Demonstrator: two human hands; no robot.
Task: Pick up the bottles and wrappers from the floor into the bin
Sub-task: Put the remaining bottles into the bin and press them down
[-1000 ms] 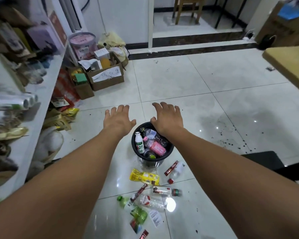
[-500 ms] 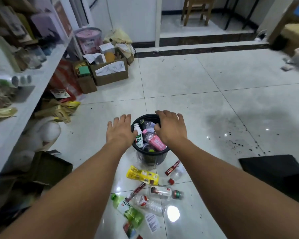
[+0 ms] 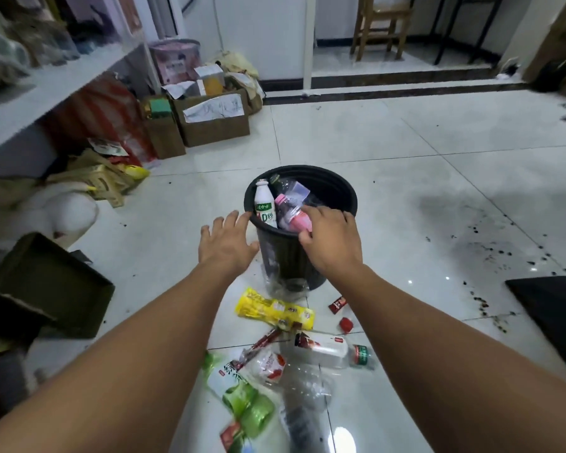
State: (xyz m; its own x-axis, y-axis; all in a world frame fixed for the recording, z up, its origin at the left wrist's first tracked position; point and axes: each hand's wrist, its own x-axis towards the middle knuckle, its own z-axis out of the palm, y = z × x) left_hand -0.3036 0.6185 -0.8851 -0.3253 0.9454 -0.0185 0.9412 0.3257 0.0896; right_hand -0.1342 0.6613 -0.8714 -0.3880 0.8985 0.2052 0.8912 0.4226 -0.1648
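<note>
The bin (image 3: 288, 256), black and round, stands on the white tiles at the centre of the frame, already holding a white bottle (image 3: 264, 204) upright against its left wall and a pink bottle (image 3: 291, 217) slanted beside it, with clear plastic behind them. The right hand (image 3: 334, 240) lies over the near rim, fingers curled down above the pink bottle and thumb at the outer edge; whether it clasps the rim, the bottle, or merely rests there, I cannot tell. The left hand (image 3: 227, 245) is released, fingers spread, its tips just at the left side of the rim (contact is not clear).

Below the bin, toward the lower centre of the frame, the litter waits on the floor: a yellow wrapper (image 3: 275, 309) nearest the base; a small red wrapper (image 3: 338, 304) to its right; a clear bottle with a red label (image 3: 327, 349) lying on its side; a green bottle (image 3: 242, 393) and a crushed clear bottle (image 3: 303, 387) lower down, both blurred.

The step in hand looks like steadying or settling the bin, not picking; the task is partly done. The next move calls for drawing one hand back to the yellow wrapper or the labelled bottle, pinching it, and carrying it over the rim without tipping the bin.
</note>
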